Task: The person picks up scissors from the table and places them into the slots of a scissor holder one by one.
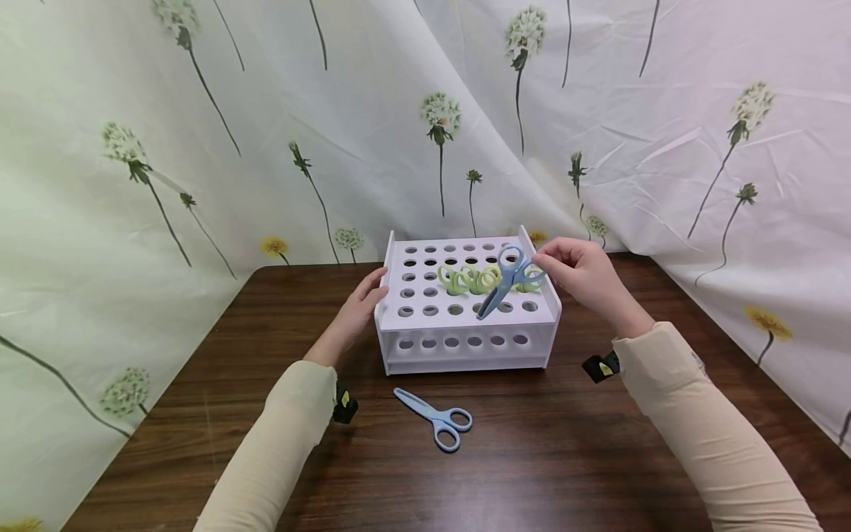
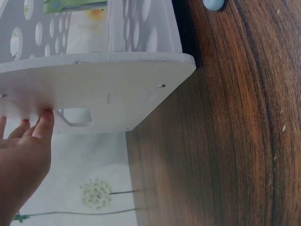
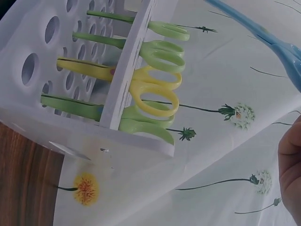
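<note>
A white rack with rows of round holes stands on the table. My left hand rests its fingertips against the rack's left side panel. Above the rack's right half, my right hand pinches one handle loop of blue scissors, their blades slanting down to the left. Green scissors and yellow scissors stand in the rack, blades down through the holes, loops above the top board. A second pair of blue scissors lies on the table before the rack.
The dark wooden table reaches back to a white curtain printed with dandelions, which also hangs along both sides. Wrist cameras on black straps sit at both cuffs.
</note>
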Available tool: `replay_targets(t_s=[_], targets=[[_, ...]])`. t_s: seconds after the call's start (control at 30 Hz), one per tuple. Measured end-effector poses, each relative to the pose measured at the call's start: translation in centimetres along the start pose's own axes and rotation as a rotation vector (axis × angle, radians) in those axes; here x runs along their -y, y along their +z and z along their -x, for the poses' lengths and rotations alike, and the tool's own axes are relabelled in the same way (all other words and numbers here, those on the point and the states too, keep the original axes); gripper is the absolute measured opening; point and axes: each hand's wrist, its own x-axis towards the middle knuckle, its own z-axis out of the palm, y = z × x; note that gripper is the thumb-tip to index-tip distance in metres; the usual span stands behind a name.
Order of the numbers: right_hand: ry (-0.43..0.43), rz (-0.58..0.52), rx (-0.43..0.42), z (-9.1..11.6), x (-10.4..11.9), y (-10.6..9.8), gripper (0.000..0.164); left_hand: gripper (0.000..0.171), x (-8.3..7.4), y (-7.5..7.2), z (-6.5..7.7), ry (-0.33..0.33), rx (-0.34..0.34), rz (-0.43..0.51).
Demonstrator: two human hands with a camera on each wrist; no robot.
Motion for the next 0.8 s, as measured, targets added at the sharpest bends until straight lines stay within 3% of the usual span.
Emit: replay_targets(t_s=[0.23,0.63,0.8], targets=[[0.022,-0.011,-0.002,-0.9,-2.0,0.2,0.016,0.049,0.8,-0.1,-0.4,0.015,-0.011,-0.006],[0.006,-0.011,-0.028,-2.0,-1.1,0.5,0.018,0.049,0.8,-0.2,-0.4,0.011,-0.001,-0.016],[-0.001,0.0,-0.034,-2.0,0.3,0.5,0.014,0.05,0.8,-0.2,-0.4,0.021,0.001,-0.016]])
